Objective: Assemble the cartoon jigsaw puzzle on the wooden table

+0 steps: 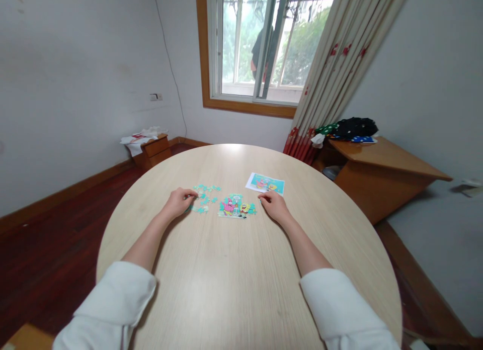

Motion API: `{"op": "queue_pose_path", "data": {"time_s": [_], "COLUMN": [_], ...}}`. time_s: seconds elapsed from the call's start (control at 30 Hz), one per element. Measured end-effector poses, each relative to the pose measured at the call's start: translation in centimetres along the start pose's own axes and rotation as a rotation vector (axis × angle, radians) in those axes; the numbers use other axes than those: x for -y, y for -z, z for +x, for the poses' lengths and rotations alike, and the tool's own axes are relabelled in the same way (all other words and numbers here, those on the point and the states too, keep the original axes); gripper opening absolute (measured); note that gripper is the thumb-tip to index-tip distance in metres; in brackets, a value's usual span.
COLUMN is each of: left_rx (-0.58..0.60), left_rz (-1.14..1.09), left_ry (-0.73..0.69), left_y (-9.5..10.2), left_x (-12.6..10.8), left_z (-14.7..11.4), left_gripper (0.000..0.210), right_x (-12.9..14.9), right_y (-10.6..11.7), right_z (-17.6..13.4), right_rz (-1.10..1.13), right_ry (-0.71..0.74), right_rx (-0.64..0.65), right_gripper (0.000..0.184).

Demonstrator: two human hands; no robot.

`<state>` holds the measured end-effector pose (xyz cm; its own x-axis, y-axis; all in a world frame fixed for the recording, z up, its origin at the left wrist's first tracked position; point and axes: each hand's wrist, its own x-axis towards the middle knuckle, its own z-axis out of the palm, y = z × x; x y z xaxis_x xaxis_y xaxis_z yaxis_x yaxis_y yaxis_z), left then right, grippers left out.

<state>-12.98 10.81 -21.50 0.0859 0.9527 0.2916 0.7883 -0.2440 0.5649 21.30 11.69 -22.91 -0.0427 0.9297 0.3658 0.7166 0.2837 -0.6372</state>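
Observation:
A partly joined jigsaw puzzle (236,207) lies mid-table, showing a pink starfish figure and a yellow square figure on teal. My left hand (180,202) is closed in a pinch at the edge of several loose teal puzzle pieces (204,200); whatever its fingertips hold is too small to make out. On the puzzle's other side, my right hand (274,206) pinches what looks like a small teal puzzle piece (260,200), a little apart from the joined part. Just beyond that hand lies a picture card (269,183) with the same cartoon figures.
The round, light wood table (211,279) fills the space before me. A small wooden cabinet (156,146) with papers or cloth on it stands back left. At the right, a wooden desk (388,164) bears dark cloth. Behind are a window and a curtain (328,63).

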Motion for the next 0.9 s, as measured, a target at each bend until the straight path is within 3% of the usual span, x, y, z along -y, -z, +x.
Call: {"op": "queue_pose_path", "data": {"time_s": [0.27, 0.9], "left_rx": [-0.006, 0.012], "left_rz": [0.024, 0.018], "left_ry": [0.071, 0.064], "left_y": [0.03, 0.15], "left_x": [0.41, 0.08], "left_z": [0.08, 0.07], "left_gripper": [0.031, 0.024], "right_x": [-0.23, -0.37], "right_y": [-0.10, -0.31], "right_z": [0.05, 0.04], "right_rz": [0.010, 0.008], "right_ry": [0.015, 0.012], "right_rx": [-0.011, -0.017], "right_gripper": [0.020, 0.020]}}
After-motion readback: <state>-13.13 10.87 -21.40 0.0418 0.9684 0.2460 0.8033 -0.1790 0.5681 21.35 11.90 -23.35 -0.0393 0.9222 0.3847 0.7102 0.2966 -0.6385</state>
